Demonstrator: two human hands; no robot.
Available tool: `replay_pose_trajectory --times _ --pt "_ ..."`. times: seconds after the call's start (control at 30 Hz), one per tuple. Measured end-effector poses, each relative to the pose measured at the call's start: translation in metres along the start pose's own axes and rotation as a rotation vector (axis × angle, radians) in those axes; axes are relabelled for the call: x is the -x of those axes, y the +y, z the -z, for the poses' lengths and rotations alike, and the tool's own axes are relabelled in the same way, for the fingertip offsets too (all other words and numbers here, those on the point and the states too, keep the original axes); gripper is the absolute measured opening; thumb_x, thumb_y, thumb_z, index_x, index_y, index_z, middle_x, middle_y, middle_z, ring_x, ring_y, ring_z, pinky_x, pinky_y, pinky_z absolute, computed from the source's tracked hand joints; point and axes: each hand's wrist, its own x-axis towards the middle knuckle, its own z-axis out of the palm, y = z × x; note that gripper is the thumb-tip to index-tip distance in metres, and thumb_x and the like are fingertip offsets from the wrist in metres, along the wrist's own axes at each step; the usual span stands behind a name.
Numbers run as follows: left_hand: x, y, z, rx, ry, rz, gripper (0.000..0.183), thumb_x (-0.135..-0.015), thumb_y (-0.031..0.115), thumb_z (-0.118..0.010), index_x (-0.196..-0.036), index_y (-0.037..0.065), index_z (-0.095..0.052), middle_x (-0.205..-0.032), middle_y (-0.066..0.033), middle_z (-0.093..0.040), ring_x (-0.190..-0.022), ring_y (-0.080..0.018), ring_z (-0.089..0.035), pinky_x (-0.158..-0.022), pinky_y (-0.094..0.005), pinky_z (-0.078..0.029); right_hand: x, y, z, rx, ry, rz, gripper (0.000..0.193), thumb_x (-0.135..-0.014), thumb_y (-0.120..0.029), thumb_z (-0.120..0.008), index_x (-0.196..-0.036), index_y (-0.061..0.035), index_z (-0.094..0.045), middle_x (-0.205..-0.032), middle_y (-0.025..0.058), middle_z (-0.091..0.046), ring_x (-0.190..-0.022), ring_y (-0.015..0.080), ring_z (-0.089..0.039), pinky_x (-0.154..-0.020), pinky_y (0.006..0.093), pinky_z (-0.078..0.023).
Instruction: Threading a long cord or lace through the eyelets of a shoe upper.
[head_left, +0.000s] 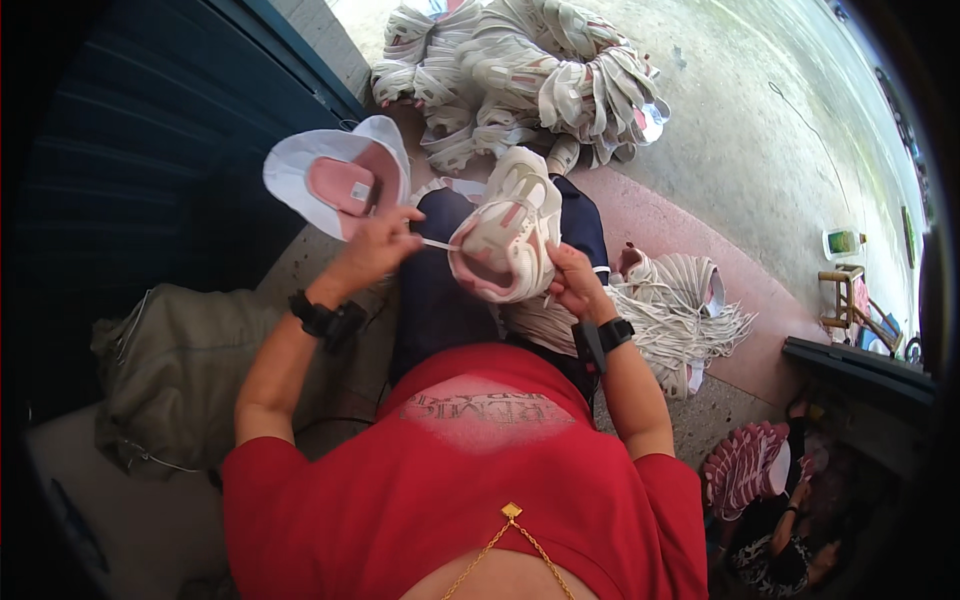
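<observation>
A white and beige sneaker upper [518, 225] with pink lining is held above my lap. My right hand [578, 280] is closed on its right edge. At the upper's left side, my left hand [385, 240] is slightly blurred and pinches a white shoelace [437, 243], which runs taut to the upper. Just beyond my left hand is a white, flared shoe piece [300, 170] with a pink inside and a small white label; whether the hand touches it is hidden.
Stacked sneaker uppers [560, 75] form a large heap ahead. More uppers [670, 290] with a bundle of white laces [690, 335] lie at my right. A grey-green sack [185, 365] sits left by a dark blue door [150, 130]. Another person's arm [790, 520] and pink pieces [748, 465] show lower right.
</observation>
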Motion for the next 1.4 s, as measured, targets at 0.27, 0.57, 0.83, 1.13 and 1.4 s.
replay_pose_trajectory --times 0.27,0.57,0.83,1.13,1.4 --pt "-0.01 0.01 -0.142 -0.743 -0.024 -0.527 0.033 -0.084 0.026 -0.072 -0.115 0.021 -0.065 -0.1 -0.0014 -0.066 -0.081 -0.0251 -0.064 -0.068 -0.0408 -0.048 0.0 -0.036 0.036 0.405 0.578 0.342 0.023 -0.099 -0.028 -0.063 -0.102 -0.0064 -0.069 -0.071 -0.0034 -0.059 -0.046 0.0046 -0.041 -0.039 0.0219 -0.032" --pt "0.021 0.005 -0.156 -0.847 -0.019 -0.656 0.027 -0.087 0.028 -0.066 -0.113 0.021 -0.063 -0.085 -0.0028 -0.062 -0.073 -0.0235 -0.063 -0.06 -0.0369 -0.047 0.185 -0.181 0.093 -0.032 0.7 0.787 0.041 -0.101 -0.034 -0.06 -0.121 0.0025 -0.059 -0.061 -0.0082 -0.026 -0.048 0.0031 -0.022 -0.041 0.0216 -0.018" --pt "-0.018 -0.033 -0.179 -0.868 0.036 -0.62 0.024 -0.09 0.03 -0.063 -0.113 0.027 -0.064 -0.087 -0.0061 -0.063 -0.078 -0.0273 -0.066 -0.058 -0.0387 -0.054 0.119 -0.1 0.056 0.514 0.468 0.395 0.034 -0.103 -0.027 -0.055 -0.124 0.0001 -0.06 -0.079 0.0005 -0.057 -0.051 0.0027 -0.037 -0.046 0.0198 -0.031" --pt "-0.013 -0.04 -0.169 -0.836 -0.111 -0.487 0.022 -0.092 0.026 -0.058 -0.112 0.028 -0.065 -0.086 -0.0092 -0.066 -0.074 -0.0305 -0.069 -0.059 -0.0403 -0.056 0.037 -0.059 -0.115 1.014 -0.027 0.702 0.023 -0.105 -0.013 -0.048 -0.123 0.0 -0.055 -0.102 0.0076 -0.071 -0.081 0.0121 -0.063 -0.072 0.0265 -0.052" --pt "-0.033 -0.029 -0.139 -0.507 -0.125 -0.602 0.021 -0.088 0.016 -0.065 -0.107 0.009 -0.069 -0.086 -0.0134 -0.068 -0.082 -0.0345 -0.068 -0.072 -0.0406 -0.055 0.034 0.004 -0.037 1.231 -0.072 0.257 0.02 -0.098 -0.017 -0.057 -0.105 -0.0005 -0.065 -0.089 0.0195 -0.069 -0.083 0.0314 -0.068 -0.078 0.0396 -0.052"
